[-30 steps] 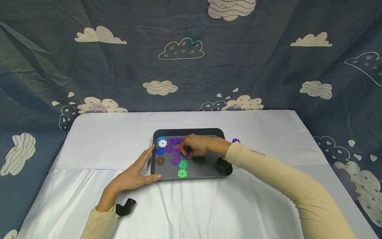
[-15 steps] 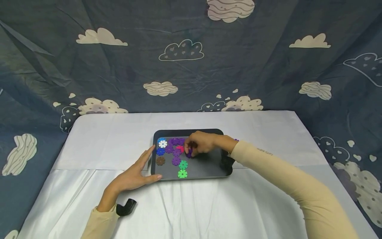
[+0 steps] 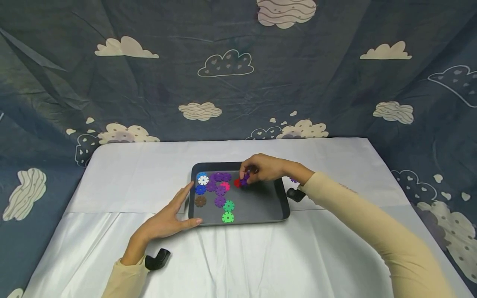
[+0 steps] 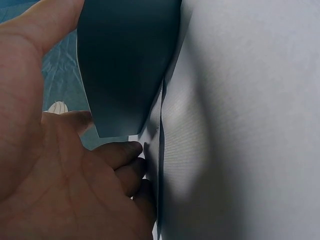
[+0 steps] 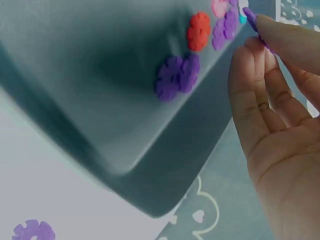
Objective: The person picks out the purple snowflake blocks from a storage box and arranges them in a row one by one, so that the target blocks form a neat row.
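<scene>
My right hand (image 3: 262, 167) is over the back of the dark tray (image 3: 257, 209). Its thumb and fingers pinch a purple notched disc (image 5: 250, 18), seen edge-on in the right wrist view. A red notched disc (image 5: 199, 31) and two overlapping purple discs (image 5: 169, 79) lie on the tray near that hand. Further left in the tray are several purple discs (image 3: 220, 201), a pink disc (image 3: 225, 186), and green discs (image 3: 227, 217). My left hand (image 3: 165, 223) touches the tray's left end, thumb at the front corner and fingers extended along the side.
Blue discs (image 3: 200, 189), a white disc (image 3: 203, 180) and a brown disc (image 3: 200, 201) lie at the tray's left. One loose purple disc (image 5: 33, 231) is on the white cloth (image 3: 238, 260) outside the tray. A cloud-patterned curtain (image 3: 238, 91) hangs behind.
My right hand has moved right and toward the tray's back edge, uncovering the pink disc and then a red one. The left hand stays where it was.
</scene>
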`<state>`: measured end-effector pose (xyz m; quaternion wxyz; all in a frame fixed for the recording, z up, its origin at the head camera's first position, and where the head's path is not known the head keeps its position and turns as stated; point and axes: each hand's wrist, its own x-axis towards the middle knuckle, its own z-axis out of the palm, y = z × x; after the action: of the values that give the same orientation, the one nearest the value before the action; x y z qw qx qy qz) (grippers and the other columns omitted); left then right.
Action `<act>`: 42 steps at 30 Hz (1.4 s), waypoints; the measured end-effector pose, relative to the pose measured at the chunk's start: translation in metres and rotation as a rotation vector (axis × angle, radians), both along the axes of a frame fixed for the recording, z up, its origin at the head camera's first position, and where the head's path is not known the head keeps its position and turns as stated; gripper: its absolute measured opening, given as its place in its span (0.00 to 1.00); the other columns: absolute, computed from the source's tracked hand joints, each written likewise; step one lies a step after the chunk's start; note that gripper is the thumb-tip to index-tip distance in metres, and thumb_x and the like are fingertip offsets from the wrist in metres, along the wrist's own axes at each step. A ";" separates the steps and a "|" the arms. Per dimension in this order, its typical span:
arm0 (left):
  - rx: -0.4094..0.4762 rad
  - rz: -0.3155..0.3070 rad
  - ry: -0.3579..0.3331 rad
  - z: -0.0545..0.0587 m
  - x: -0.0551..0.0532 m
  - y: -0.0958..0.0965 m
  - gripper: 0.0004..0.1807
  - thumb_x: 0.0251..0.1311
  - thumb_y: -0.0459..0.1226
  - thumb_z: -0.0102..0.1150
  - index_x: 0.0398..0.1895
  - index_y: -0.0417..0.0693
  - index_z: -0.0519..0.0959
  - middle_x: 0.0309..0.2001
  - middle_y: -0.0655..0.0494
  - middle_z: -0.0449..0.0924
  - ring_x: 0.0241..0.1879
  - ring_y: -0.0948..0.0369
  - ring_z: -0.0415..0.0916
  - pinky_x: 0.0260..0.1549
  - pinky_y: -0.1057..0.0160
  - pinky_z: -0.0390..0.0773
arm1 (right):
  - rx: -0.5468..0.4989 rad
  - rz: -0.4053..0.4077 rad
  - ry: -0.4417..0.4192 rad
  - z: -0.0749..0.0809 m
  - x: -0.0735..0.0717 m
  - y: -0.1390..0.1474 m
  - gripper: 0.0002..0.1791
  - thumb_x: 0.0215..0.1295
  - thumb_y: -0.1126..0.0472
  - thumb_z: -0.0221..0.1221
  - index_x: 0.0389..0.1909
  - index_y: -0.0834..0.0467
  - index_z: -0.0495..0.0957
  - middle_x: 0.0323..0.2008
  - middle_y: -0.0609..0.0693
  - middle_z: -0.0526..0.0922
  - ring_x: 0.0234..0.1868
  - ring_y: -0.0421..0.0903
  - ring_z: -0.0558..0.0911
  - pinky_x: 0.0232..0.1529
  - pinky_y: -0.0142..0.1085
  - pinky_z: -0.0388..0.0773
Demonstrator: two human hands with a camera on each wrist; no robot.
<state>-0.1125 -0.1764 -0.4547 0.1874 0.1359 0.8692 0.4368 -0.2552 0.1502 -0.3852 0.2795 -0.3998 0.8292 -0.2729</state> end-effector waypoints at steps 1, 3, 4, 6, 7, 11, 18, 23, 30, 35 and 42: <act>0.001 -0.001 0.001 0.000 0.000 0.000 0.60 0.57 0.57 0.68 0.82 0.65 0.36 0.81 0.39 0.32 0.78 0.36 0.35 0.68 0.25 0.47 | -0.006 -0.011 -0.010 0.001 -0.001 0.003 0.09 0.63 0.69 0.65 0.43 0.59 0.83 0.42 0.49 0.85 0.36 0.40 0.80 0.41 0.32 0.79; 0.000 -0.006 0.006 0.000 0.000 0.000 0.60 0.58 0.57 0.68 0.82 0.64 0.36 0.81 0.38 0.32 0.78 0.35 0.35 0.67 0.24 0.48 | -0.024 -0.034 -0.026 0.004 -0.002 0.009 0.08 0.64 0.69 0.65 0.44 0.59 0.83 0.41 0.50 0.85 0.34 0.40 0.79 0.39 0.32 0.78; 0.002 -0.005 0.005 0.000 0.000 0.000 0.60 0.58 0.57 0.68 0.82 0.64 0.36 0.81 0.38 0.32 0.78 0.35 0.35 0.67 0.24 0.47 | -0.034 -0.046 -0.032 0.006 -0.003 0.013 0.08 0.65 0.69 0.64 0.44 0.60 0.83 0.41 0.50 0.85 0.33 0.40 0.79 0.38 0.32 0.78; 0.007 -0.007 0.005 0.000 0.000 0.000 0.60 0.58 0.56 0.68 0.82 0.64 0.36 0.81 0.38 0.31 0.78 0.35 0.34 0.67 0.24 0.47 | -0.055 -0.076 -0.040 0.009 -0.004 0.020 0.08 0.66 0.69 0.64 0.45 0.61 0.82 0.42 0.51 0.85 0.33 0.41 0.80 0.39 0.33 0.79; 0.009 -0.009 0.007 0.001 0.000 0.001 0.60 0.58 0.56 0.68 0.82 0.64 0.36 0.81 0.37 0.31 0.78 0.35 0.34 0.67 0.24 0.47 | -0.066 -0.092 -0.045 0.011 -0.005 0.024 0.08 0.66 0.69 0.63 0.45 0.62 0.82 0.42 0.52 0.85 0.34 0.42 0.81 0.39 0.34 0.79; 0.014 -0.008 0.008 0.002 0.001 0.001 0.59 0.58 0.55 0.69 0.82 0.63 0.37 0.81 0.37 0.32 0.78 0.35 0.33 0.67 0.24 0.47 | -0.088 -0.161 -0.054 0.015 -0.009 0.039 0.08 0.67 0.68 0.63 0.45 0.61 0.83 0.43 0.54 0.85 0.37 0.47 0.84 0.42 0.36 0.80; 0.020 -0.009 0.012 0.003 0.002 0.000 0.59 0.59 0.53 0.69 0.82 0.62 0.37 0.80 0.37 0.32 0.78 0.34 0.34 0.66 0.24 0.48 | -0.117 -0.228 -0.081 0.014 -0.008 0.064 0.08 0.68 0.67 0.62 0.47 0.61 0.82 0.45 0.55 0.85 0.46 0.63 0.83 0.46 0.36 0.81; 0.020 -0.012 0.009 0.003 0.001 0.000 0.59 0.59 0.54 0.69 0.82 0.62 0.37 0.80 0.37 0.32 0.78 0.34 0.34 0.67 0.24 0.47 | -0.145 -0.274 -0.097 0.011 -0.008 0.084 0.09 0.68 0.67 0.62 0.47 0.62 0.81 0.45 0.57 0.85 0.45 0.62 0.84 0.46 0.36 0.82; 0.019 -0.011 0.010 0.001 0.000 0.000 0.60 0.58 0.55 0.69 0.82 0.62 0.37 0.81 0.39 0.32 0.78 0.35 0.35 0.67 0.25 0.47 | -0.160 -0.330 -0.086 0.001 -0.007 0.116 0.11 0.67 0.69 0.63 0.49 0.60 0.82 0.45 0.57 0.85 0.44 0.60 0.84 0.47 0.35 0.81; 0.022 -0.008 0.008 0.000 0.000 0.000 0.60 0.58 0.55 0.69 0.82 0.62 0.37 0.81 0.40 0.33 0.78 0.36 0.35 0.68 0.25 0.47 | -0.150 -0.381 -0.078 -0.006 -0.002 0.137 0.11 0.66 0.69 0.64 0.49 0.61 0.82 0.46 0.57 0.85 0.44 0.52 0.84 0.49 0.32 0.79; 0.025 -0.006 0.009 -0.002 0.000 0.001 0.60 0.58 0.55 0.69 0.82 0.63 0.37 0.81 0.41 0.33 0.79 0.37 0.35 0.68 0.25 0.47 | -0.127 -0.457 -0.070 -0.018 0.004 0.160 0.11 0.65 0.67 0.65 0.48 0.63 0.82 0.47 0.58 0.85 0.43 0.45 0.83 0.48 0.30 0.78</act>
<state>-0.1126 -0.1752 -0.4564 0.1830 0.1429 0.8642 0.4464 -0.2511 0.3106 -0.4028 0.2134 -0.2090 0.8690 -0.3945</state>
